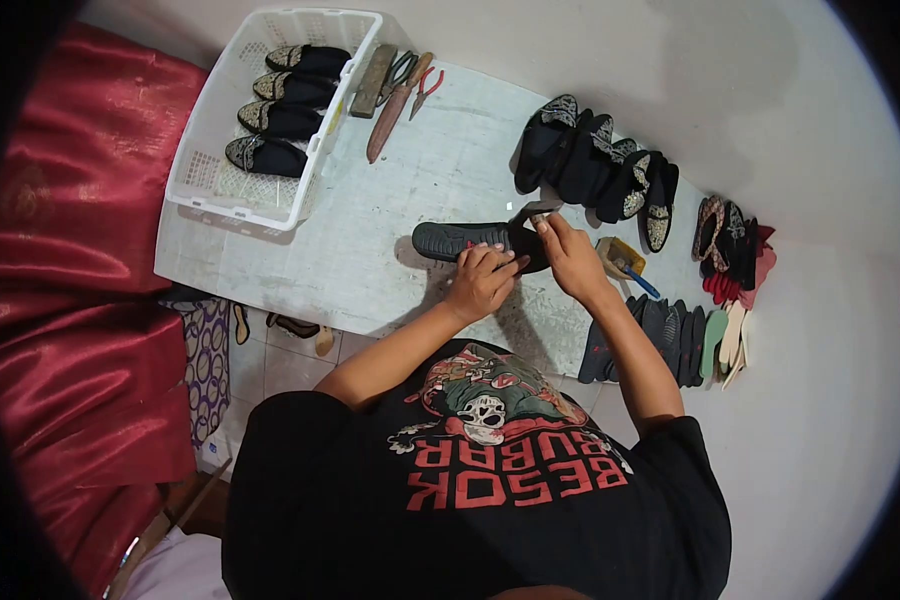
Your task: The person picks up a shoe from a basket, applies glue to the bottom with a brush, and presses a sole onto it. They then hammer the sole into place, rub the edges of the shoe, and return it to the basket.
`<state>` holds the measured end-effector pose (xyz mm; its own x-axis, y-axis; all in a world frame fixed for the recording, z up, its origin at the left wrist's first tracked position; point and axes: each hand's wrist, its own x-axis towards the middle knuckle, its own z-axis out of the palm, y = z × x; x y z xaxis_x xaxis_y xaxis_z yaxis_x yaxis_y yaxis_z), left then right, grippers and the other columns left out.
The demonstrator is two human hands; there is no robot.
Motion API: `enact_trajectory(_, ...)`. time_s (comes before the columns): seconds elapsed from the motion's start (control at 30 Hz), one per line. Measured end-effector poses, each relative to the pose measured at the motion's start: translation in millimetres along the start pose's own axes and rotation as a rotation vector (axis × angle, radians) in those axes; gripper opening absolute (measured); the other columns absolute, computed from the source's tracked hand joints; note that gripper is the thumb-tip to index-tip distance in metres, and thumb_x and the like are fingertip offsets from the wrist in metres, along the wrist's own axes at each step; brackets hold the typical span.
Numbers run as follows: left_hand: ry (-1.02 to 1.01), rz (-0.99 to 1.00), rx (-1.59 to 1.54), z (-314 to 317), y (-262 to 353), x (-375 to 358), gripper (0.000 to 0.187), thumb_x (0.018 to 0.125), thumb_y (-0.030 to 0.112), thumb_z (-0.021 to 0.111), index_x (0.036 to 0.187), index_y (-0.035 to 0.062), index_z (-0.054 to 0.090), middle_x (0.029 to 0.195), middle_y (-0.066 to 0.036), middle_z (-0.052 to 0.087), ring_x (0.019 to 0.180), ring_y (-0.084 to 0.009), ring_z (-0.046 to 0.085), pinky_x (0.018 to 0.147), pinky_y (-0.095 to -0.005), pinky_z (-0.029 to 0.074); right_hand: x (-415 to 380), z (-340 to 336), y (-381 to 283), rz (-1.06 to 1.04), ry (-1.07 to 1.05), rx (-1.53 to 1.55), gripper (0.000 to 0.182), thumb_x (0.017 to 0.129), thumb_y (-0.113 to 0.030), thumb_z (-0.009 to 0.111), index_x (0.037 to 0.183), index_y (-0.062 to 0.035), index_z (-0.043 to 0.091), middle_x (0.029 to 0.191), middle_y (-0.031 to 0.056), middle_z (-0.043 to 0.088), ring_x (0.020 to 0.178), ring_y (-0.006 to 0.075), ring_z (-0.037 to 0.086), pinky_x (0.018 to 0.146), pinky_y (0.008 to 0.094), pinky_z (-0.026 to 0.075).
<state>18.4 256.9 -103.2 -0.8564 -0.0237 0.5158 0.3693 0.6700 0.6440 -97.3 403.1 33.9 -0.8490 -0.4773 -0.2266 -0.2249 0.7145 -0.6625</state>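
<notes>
Near the middle of the white table, a black shoe (440,240) lies with its ridged sole facing up. My left hand (484,284) grips it from the near side, fingers bent over its middle. At the other end of the shoe, my right hand (568,254) is closed with the thumb pressed down. A dark grey flat piece (537,208) sticks out at the right fingertips; I cannot tell whether it is a blade or part of the shoe. Both hands partly hide that end of the shoe.
A white plastic basket (300,190) with several patterned shoes stands at left. Beside it lie red-handled pliers (427,88), a brown sheath-like tool (388,122) and a block (372,80). Shoes (590,165) line the wall; a small tray (620,255) and soles (660,335) are at right.
</notes>
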Motion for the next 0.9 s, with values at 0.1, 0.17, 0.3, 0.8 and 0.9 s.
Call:
enact_trajectory(0.1,-0.017,0.018,0.063,-2.5,1.5,1.9,0.037,0.090,0.020,0.072,0.126,0.0199,0.074,0.117,-0.001,0.066,0.119,-0.0254,0.055,0.103,-0.0453,0.039,-6.3,-6.4,4.6,0.000,0.038,0.036,0.041,0.111,-0.037,0.043,0.107,0.0008,0.059,0.065,0.0144,0.058,0.059,0.0289,0.058,0.059,0.0426,0.042)
enact_trajectory(0.17,-0.013,0.000,0.041,-2.2,2.6,4.0,0.036,0.090,0.021,0.072,0.126,0.0198,0.074,0.117,-0.001,0.067,0.119,-0.0254,0.055,0.103,-0.0453,0.039,-12.6,-7.3,6.5,-0.008,0.072,0.085,0.040,0.111,-0.036,0.043,0.108,0.0005,0.060,0.065,0.0136,0.057,0.059,0.0281,0.058,0.059,0.0426,0.042)
enact_trajectory(0.3,-0.008,0.016,0.058,-0.7,1.6,4.2,0.035,0.091,0.024,0.073,0.126,0.0196,0.074,0.116,-0.002,0.067,0.119,-0.0256,0.055,0.102,-0.0449,0.038,-16.5,-7.1,19.5,-0.081,0.061,-0.053,0.038,0.111,-0.034,0.043,0.109,0.0002,0.060,0.063,0.0109,0.055,0.057,0.0248,0.057,0.057,0.0406,0.041)
enact_trajectory(0.8,-0.006,0.002,0.030,-3.0,4.4,6.1,0.035,0.089,0.019,0.076,0.124,0.0181,0.076,0.113,-0.004,0.067,0.116,-0.0265,0.056,0.101,-0.0439,0.040,-42.9,-13.3,29.7,0.095,0.112,0.070,0.039,0.110,-0.035,0.044,0.109,0.0009,0.059,0.074,0.0259,0.063,0.076,0.0502,0.063,0.068,0.0543,0.045)
enact_trajectory(0.9,-0.016,-0.009,0.023,-3.5,5.6,5.2,0.035,0.090,0.019,0.075,0.124,0.0182,0.076,0.113,-0.004,0.066,0.116,-0.0265,0.056,0.102,-0.0441,0.040,-46.2,-11.3,34.7,0.080,0.128,0.054,0.041,0.110,-0.036,0.043,0.112,0.0015,0.059,0.071,0.0237,0.061,0.071,0.0468,0.063,0.065,0.0522,0.045)
